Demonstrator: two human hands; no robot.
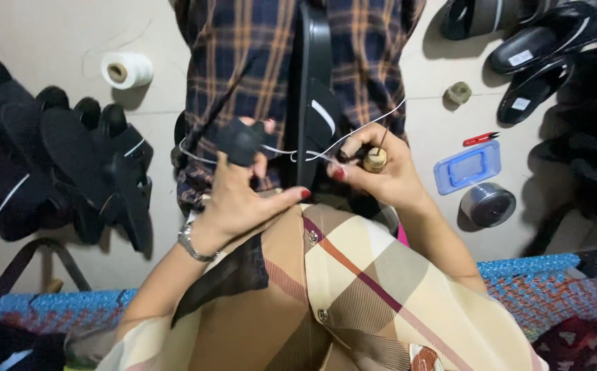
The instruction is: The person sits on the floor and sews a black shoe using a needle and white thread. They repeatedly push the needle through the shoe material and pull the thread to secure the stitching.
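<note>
A black sandal point(314, 89) stands on its edge in the middle, held up between the person's knees, against dark checked cloth point(257, 62). A white thread point(353, 134) runs across it from one hand to the other.

The right hand point(381, 168) is just beside the sandal. Its grip is closed on a tool with a round wooden handle point(374, 160), and the thin metal tip points at the sandal. The thread loops over this hand.

The left hand point(240, 189) is on the other side of the sandal. Its first finger wears a dark cloth cover point(238, 141). The thread passes by these fingers, and they seem to pinch it, but the view is not clear enough to be sure. A silver watch point(192, 242) sits on that wrist.

On the floor to the left lie a pile of black sandals point(65, 165) and a white roll of thread point(127, 70). To the right are more black sandals point(538, 48), a small red clipper point(480, 139), a blue box lid point(468, 167) and a round metal tin point(488, 204). A blue woven mat point(538, 275) lies near the bottom edge.
</note>
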